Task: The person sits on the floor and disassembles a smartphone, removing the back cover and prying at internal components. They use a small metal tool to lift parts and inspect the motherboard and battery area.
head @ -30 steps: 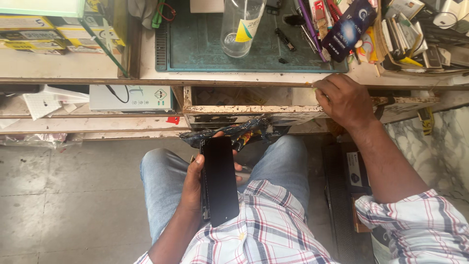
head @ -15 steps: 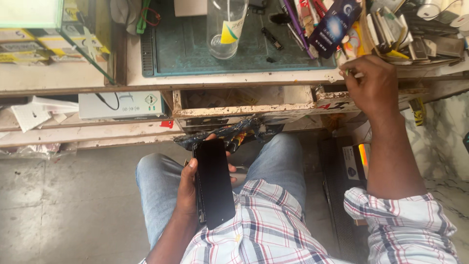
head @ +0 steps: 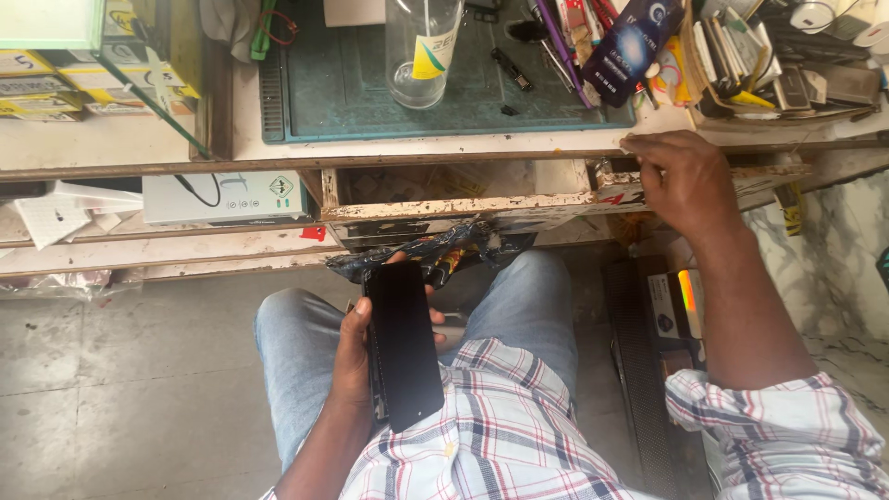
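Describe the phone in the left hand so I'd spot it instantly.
Start at the wooden workbench with the green mat, then drop to the seated person's lap. The left hand grips a black slab phone over the jeans, its dark blank screen facing up, the only flat glossy black rectangle there.

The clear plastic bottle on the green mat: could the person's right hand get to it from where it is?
Probably yes. The right hand rests at the bench's front edge, and the clear bottle stands upright on the green mat with bare mat between them; only small loose tools lie nearby.
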